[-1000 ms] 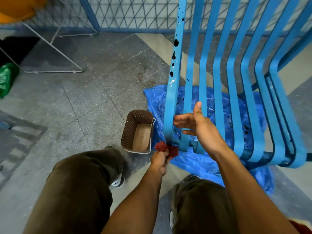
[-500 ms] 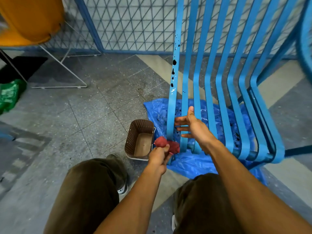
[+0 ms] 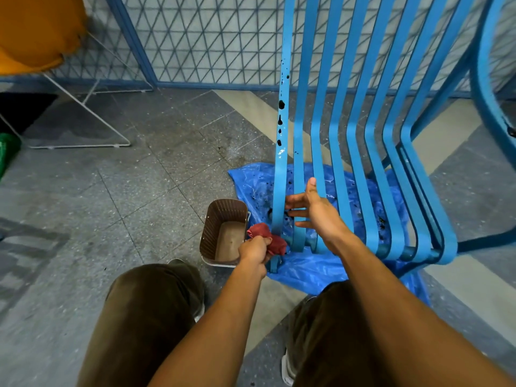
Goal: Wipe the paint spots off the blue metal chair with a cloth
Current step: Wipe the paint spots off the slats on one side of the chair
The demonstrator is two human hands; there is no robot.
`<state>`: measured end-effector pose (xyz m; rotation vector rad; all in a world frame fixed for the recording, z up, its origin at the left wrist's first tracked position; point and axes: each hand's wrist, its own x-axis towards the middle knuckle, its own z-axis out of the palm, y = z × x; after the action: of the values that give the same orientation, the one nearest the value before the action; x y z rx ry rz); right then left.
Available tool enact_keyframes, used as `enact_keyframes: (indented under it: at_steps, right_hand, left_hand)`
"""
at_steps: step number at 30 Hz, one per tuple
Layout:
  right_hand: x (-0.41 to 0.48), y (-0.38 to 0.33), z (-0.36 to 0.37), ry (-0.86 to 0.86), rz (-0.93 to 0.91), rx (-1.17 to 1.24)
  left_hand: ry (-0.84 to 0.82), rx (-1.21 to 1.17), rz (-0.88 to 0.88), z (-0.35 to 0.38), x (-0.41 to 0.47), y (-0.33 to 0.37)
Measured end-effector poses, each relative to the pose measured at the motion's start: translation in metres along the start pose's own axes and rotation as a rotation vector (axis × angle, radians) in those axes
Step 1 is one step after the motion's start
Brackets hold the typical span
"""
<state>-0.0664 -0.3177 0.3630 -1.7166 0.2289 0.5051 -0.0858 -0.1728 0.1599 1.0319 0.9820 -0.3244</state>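
Left hand point(image 3: 254, 250): grips cloth point(image 3: 275, 241) at chair point(image 3: 360, 141) slat base
Right hand point(image 3: 317, 215): open, touching slats
Remaining: paint spots point(image 3: 281, 104) above hands — apparently unwiped

Left hand point(image 3: 254, 248) nudged cloth point(image 3: 268, 237) forward at leftmost slat point(image 3: 280, 191) foot; right hand point(image 3: 318, 216) fingers spread wider.

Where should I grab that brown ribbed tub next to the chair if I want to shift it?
Probably pinch the brown tub by its left rim, coming from above. It stands upright, mouth open, and that side faces bare floor, while the right rim is crowded by the left hand holding the red cloth at the blue chair.
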Motion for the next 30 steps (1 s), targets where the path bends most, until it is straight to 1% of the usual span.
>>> enact_keyframes:
  at_steps: [4,7,11,15,18,21,23,26,28,30]
  right_hand:
    - [-0.002,0.0,0.005,0.019,-0.006,0.003]
    - [-0.005,-0.001,0.007,0.018,-0.002,0.007]
    - [-0.007,-0.008,0.007,0.002,0.025,0.001]
    - [-0.01,-0.012,0.006,-0.015,0.045,-0.017]
    - [-0.015,-0.014,0.006,-0.026,0.056,-0.02]
    - [-0.018,-0.015,0.005,-0.036,0.061,-0.034]
    - [-0.018,-0.017,0.004,-0.04,0.069,-0.039]
    - [-0.017,-0.02,0.004,-0.038,0.078,-0.041]
    - [-0.015,-0.022,0.003,-0.021,0.08,-0.028]
    - [-0.011,-0.025,0.002,0.011,0.066,-0.005]
  left_hand:
    - [-0.034,-0.079,0.001,0.009,-0.072,0.034]
    - [-0.035,-0.171,0.003,0.011,-0.1,0.047]
    - [-0.079,-0.221,0.03,0.011,-0.141,0.061]
    - [-0.075,-0.187,0.094,0.006,-0.159,0.063]
    - [-0.03,-0.16,0.069,0.009,-0.163,0.06]
    - [-0.03,-0.13,0.066,0.016,-0.164,0.064]
    - [-0.023,-0.116,0.104,0.017,-0.164,0.069]
    - [-0.06,-0.093,0.182,0.011,-0.166,0.077]
    - [-0.069,-0.054,0.269,0.006,-0.164,0.087]
    - [-0.048,-0.029,0.392,0.002,-0.163,0.104]
